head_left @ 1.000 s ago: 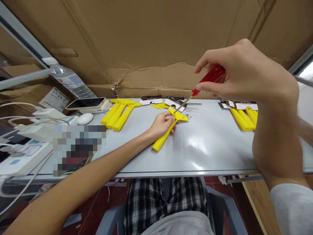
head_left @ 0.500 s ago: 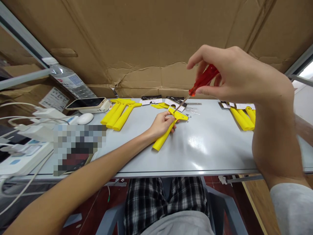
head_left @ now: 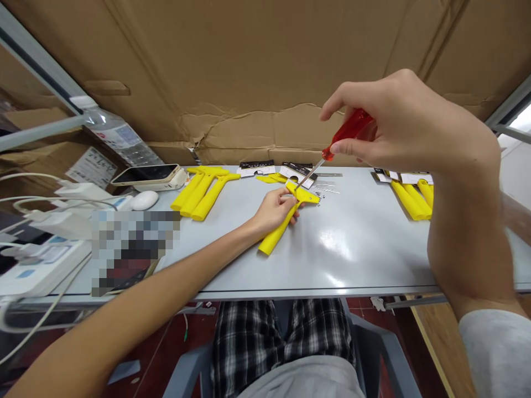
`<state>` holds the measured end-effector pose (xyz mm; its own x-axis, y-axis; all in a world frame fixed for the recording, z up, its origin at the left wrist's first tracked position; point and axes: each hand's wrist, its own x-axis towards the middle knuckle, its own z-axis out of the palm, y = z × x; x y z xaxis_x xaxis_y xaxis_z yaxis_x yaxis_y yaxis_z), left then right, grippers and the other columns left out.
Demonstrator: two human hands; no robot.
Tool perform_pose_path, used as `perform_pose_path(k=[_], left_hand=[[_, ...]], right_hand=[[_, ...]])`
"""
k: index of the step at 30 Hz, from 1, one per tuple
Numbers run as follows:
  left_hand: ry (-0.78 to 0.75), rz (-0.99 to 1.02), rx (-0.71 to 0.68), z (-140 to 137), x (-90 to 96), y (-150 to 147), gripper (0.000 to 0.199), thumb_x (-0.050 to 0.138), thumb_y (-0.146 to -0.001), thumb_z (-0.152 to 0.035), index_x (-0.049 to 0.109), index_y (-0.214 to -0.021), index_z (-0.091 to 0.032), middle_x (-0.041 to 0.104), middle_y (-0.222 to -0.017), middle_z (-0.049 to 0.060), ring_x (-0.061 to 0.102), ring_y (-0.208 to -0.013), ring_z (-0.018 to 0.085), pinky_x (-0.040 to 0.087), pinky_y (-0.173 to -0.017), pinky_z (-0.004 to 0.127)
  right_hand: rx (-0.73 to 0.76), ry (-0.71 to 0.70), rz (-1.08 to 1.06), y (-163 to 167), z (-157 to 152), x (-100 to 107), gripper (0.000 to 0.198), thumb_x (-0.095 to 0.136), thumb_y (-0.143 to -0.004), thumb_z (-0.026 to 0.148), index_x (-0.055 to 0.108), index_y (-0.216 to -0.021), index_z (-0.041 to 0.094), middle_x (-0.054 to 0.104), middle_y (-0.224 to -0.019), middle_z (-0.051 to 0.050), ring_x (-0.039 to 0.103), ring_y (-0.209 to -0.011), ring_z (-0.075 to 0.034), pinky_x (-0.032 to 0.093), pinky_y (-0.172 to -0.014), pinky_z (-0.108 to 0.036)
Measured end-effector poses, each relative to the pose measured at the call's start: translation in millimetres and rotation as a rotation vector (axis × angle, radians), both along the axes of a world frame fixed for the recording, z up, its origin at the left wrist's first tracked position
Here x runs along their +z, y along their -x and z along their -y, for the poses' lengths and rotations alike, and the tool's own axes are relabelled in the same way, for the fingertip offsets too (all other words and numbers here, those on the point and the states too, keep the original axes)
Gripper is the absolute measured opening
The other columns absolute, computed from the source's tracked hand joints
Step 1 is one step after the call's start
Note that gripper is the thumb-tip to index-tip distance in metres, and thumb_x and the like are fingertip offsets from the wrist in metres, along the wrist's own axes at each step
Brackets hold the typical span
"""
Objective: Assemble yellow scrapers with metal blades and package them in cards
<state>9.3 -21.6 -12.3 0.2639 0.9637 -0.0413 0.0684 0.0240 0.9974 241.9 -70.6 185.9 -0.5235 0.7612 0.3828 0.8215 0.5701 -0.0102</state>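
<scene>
My left hand [head_left: 277, 210] is closed around the neck of a yellow plastic scraper [head_left: 277, 235], whose wide head points away from me and whose handle slants toward the table's front edge. In my right hand [head_left: 385, 121] is a red-handled screwdriver [head_left: 349, 131], gripped between thumb and fingers and tilted down to the left. Its thin metal shaft reaches the left part of the scraper head; the exact contact at the tip is too small to make out. Several small screws [head_left: 320, 197] lie just beyond the head.
Yellow scrapers [head_left: 211, 196] lie at the left, more scrapers [head_left: 410, 200] at the right. Black-and-white cards [head_left: 257, 168] and thin metal blades [head_left: 327, 187] are at the back. A phone [head_left: 147, 174], a water bottle [head_left: 120, 135] and a power strip [head_left: 45, 265] with cables crowd the left side.
My right hand's fingers have shifted slightly round the screwdriver handle, with the thumb now on its lower end. My left hand and the scraper stay in place.
</scene>
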Motion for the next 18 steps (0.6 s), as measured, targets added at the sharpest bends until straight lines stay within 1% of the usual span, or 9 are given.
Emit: perform_pose_path(k=[5, 8, 11, 13, 14, 15, 16, 17, 18], left_hand=[[-0.009, 0.002, -0.003, -1.1, -0.7, -0.1, 0.013, 0.06, -0.098, -0.013, 0.065, -0.11, -0.01, 0.078, -0.098, 0.012, 0.067, -0.059, 0.012, 0.056, -0.05, 0.025], [-0.012, -0.014, 0.005, -0.4, -0.1, -0.2, 0.015, 0.059, -0.098, -0.012, 0.065, -0.111, -0.009, 0.079, -0.097, 0.011, 0.068, -0.059, 0.012, 0.057, -0.051, 0.025], [-0.011, -0.021, 0.015, 1.4, 1.5, -0.3, 0.016, 0.057, -0.099, -0.012, 0.066, -0.113, -0.009, 0.079, -0.097, 0.011, 0.068, -0.06, 0.012, 0.057, -0.051, 0.024], [-0.004, -0.025, 0.025, 2.5, 2.7, -0.5, 0.016, 0.057, -0.099, -0.011, 0.066, -0.112, -0.009, 0.079, -0.097, 0.011, 0.068, -0.06, 0.012, 0.057, -0.051, 0.024], [0.0, -0.026, 0.029, 2.9, 3.1, -0.6, 0.016, 0.056, -0.1, -0.011, 0.066, -0.112, -0.009, 0.08, -0.097, 0.011, 0.068, -0.06, 0.012, 0.057, -0.051, 0.024], [0.004, -0.028, 0.031, 3.0, 3.4, -0.8, 0.016, 0.056, -0.1, -0.01, 0.066, -0.113, -0.009, 0.08, -0.098, 0.011, 0.068, -0.06, 0.012, 0.058, -0.051, 0.024], [0.008, -0.031, 0.03, 3.0, 3.4, -0.9, 0.017, 0.056, -0.101, -0.01, 0.066, -0.113, -0.009, 0.08, -0.098, 0.012, 0.068, -0.059, 0.012, 0.058, -0.051, 0.024], [0.011, -0.03, 0.029, 2.7, 3.3, -1.2, 0.017, 0.056, -0.101, -0.01, 0.066, -0.114, -0.009, 0.08, -0.098, 0.012, 0.068, -0.059, 0.012, 0.058, -0.051, 0.025], [0.013, -0.027, 0.028, 2.4, 3.0, -1.5, 0.016, 0.056, -0.102, -0.01, 0.066, -0.114, -0.009, 0.08, -0.098, 0.012, 0.067, -0.059, 0.012, 0.058, -0.051, 0.025]], right_hand=[[-0.035, -0.021, 0.021, -1.4, -1.6, -0.2, 0.041, 0.065, -0.098, 0.04, 0.066, -0.139, 0.039, 0.077, -0.11, 0.005, 0.068, -0.088, -0.012, 0.05, -0.075, -0.033], [-0.036, -0.022, 0.017, -1.5, -1.1, -0.7, 0.041, 0.068, -0.096, 0.042, 0.067, -0.137, 0.038, 0.077, -0.103, 0.007, 0.069, -0.086, -0.012, 0.05, -0.074, -0.032], [-0.012, 0.005, 0.003, -0.5, 0.5, -0.2, 0.038, 0.069, -0.097, 0.044, 0.068, -0.134, 0.036, 0.076, -0.1, 0.005, 0.068, -0.086, -0.012, 0.05, -0.076, -0.031], [-0.024, 0.022, 0.001, 0.3, 0.6, 1.0, 0.034, 0.068, -0.098, 0.049, 0.069, -0.129, 0.035, 0.076, -0.101, 0.003, 0.066, -0.083, -0.012, 0.048, -0.076, -0.031], [-0.058, 0.015, 0.018, 0.5, 0.1, 1.9, 0.031, 0.064, -0.1, 0.054, 0.071, -0.123, 0.034, 0.075, -0.099, 0.001, 0.064, -0.08, -0.012, 0.045, -0.075, -0.032], [-0.11, -0.003, 0.05, 0.4, -0.7, 2.8, 0.033, 0.058, -0.103, 0.059, 0.072, -0.112, 0.031, 0.073, -0.093, -0.001, 0.059, -0.074, -0.012, 0.041, -0.073, -0.032], [-0.173, -0.025, 0.089, 0.1, -1.9, 3.7, 0.043, 0.048, -0.106, 0.064, 0.071, -0.099, 0.027, 0.069, -0.085, -0.003, 0.052, -0.069, -0.012, 0.037, -0.071, -0.033], [-0.237, -0.045, 0.126, -0.5, -3.1, 4.4, 0.056, 0.039, -0.109, 0.065, 0.067, -0.086, 0.023, 0.064, -0.077, -0.005, 0.044, -0.064, -0.011, 0.032, -0.071, -0.033], [-0.287, -0.056, 0.16, -1.2, -4.2, 4.9, 0.064, 0.032, -0.11, 0.064, 0.062, -0.076, 0.02, 0.058, -0.071, -0.006, 0.037, -0.061, -0.01, 0.029, -0.07, -0.033]])
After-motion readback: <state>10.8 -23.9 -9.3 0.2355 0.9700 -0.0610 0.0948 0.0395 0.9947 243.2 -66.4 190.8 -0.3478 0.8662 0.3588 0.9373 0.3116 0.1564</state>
